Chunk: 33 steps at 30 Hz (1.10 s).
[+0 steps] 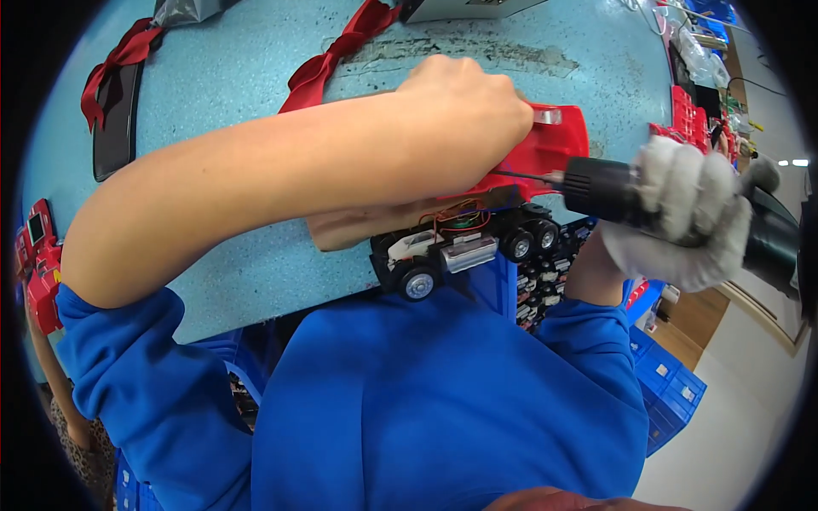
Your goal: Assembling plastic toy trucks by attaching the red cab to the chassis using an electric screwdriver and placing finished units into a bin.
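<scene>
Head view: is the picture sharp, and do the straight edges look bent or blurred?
In the head view, the light blue table curves strongly toward the dark round rim, a fisheye effect; the left hand on the red plastic toy truck body is sharp, lighting is even; the white-gloved right hand around the black power screwdriver looks slightly soft.

Your sleeves [128, 375] blue; right glove [682, 213] white-grey. Toy truck [477, 230]: red body, black chassis, silver hubs. Table [256, 68] speckled turquoise. Ribbons [332, 60] dark red. Crates [669, 387] blue.
</scene>
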Each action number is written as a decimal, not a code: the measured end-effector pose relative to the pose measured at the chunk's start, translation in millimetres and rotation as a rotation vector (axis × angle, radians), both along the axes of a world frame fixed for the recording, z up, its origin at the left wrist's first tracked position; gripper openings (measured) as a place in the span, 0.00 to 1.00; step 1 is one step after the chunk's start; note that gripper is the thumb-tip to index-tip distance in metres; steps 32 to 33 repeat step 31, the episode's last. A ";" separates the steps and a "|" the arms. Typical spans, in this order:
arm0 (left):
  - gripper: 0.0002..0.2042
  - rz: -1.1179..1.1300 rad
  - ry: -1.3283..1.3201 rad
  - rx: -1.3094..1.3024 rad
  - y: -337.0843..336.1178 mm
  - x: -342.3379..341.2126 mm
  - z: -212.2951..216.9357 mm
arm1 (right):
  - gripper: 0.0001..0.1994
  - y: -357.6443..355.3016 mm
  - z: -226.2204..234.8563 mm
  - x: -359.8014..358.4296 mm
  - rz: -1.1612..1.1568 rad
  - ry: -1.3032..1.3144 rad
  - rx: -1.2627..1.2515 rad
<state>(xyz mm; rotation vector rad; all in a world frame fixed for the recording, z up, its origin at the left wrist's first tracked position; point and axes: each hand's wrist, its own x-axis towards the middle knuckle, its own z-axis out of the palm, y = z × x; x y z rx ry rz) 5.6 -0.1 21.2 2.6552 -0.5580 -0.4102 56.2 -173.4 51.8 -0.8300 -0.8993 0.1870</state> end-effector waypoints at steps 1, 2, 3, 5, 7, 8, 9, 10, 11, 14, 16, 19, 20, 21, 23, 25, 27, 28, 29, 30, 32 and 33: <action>0.10 -0.002 0.009 -0.001 0.2 0.5 -0.5 | 0.11 1.1 -5.3 -2.1 -0.002 0.009 -0.001; 0.10 0.003 0.003 -0.007 -0.1 0.4 -1.0 | 0.11 1.9 -9.2 -3.6 0.008 0.056 -0.062; 0.10 0.008 -0.004 -0.012 -0.4 0.2 -1.3 | 0.10 2.6 -12.2 -4.9 0.019 0.100 -0.122; 0.10 0.016 -0.009 -0.018 -1.3 -0.4 -1.9 | 0.10 3.1 -16.2 -7.1 0.033 0.146 -0.184; 0.10 0.021 -0.011 -0.023 -2.0 -0.8 -2.5 | 0.12 3.1 -18.2 -9.3 0.022 0.144 -0.187; 0.10 0.024 -0.014 -0.026 -2.4 -0.9 -2.8 | 0.13 3.6 -18.2 -10.3 0.016 0.141 -0.189; 0.10 0.028 -0.016 -0.029 -2.8 -1.1 -2.8 | 0.13 4.4 -17.5 -11.6 0.019 0.138 -0.192; 0.10 0.022 -0.013 -0.028 -3.2 -1.3 -2.7 | 0.12 5.3 -16.6 -13.0 0.020 0.110 -0.218; 0.10 0.016 -0.011 -0.027 -3.3 -1.7 -2.6 | 0.12 6.4 -15.5 -14.7 0.020 0.081 -0.243; 0.09 0.025 -0.024 -0.035 -1.7 -7.0 -4.6 | 0.11 11.2 -14.5 -21.3 0.037 0.006 -0.317; 0.09 0.031 -0.062 -0.046 -0.2 -10.3 -6.6 | 0.10 14.9 -14.5 -26.4 0.050 -0.043 -0.362; 0.18 0.149 -0.031 -0.322 19.1 -18.8 -21.5 | 0.09 23.3 -12.7 -33.5 0.059 -0.126 -0.423; 0.18 0.145 -0.031 -0.321 27.3 -25.4 -29.6 | 0.09 24.0 -11.8 -37.1 0.052 -0.151 -0.443; 0.23 0.130 -0.089 -0.602 37.2 -33.8 -38.5 | 0.09 22.1 -8.3 -33.1 0.048 -0.151 -0.441; 0.28 0.080 -0.151 -0.890 37.6 -39.6 -47.5 | 0.09 16.1 4.2 -26.4 0.068 -0.166 -0.455; 0.32 0.246 -0.242 -0.807 24.4 -55.7 -56.7 | 0.09 12.8 12.1 -18.2 0.110 -0.176 -0.452; 0.34 0.327 -0.309 -0.749 10.7 -69.1 -71.0 | 0.10 14.5 21.6 -6.1 0.161 -0.203 -0.439; 0.36 0.411 -0.354 -0.781 2.6 -73.4 -82.8 | 0.10 16.5 26.9 2.0 0.186 -0.224 -0.432; 0.37 0.493 -0.401 -0.818 0.6 -70.2 -91.9 | 0.10 19.2 30.1 13.3 0.209 -0.248 -0.429; 0.37 0.484 -0.419 -0.817 1.2 -67.7 -91.9 | 0.10 18.8 37.1 21.4 0.230 -0.269 -0.430; 0.37 0.466 -0.403 -0.817 3.6 -65.0 -92.0 | 0.10 20.3 40.2 25.6 0.225 -0.286 -0.425; 0.37 0.466 -0.403 -0.817 3.6 -65.0 -92.0 | 0.10 20.3 40.2 25.6 0.225 -0.286 -0.425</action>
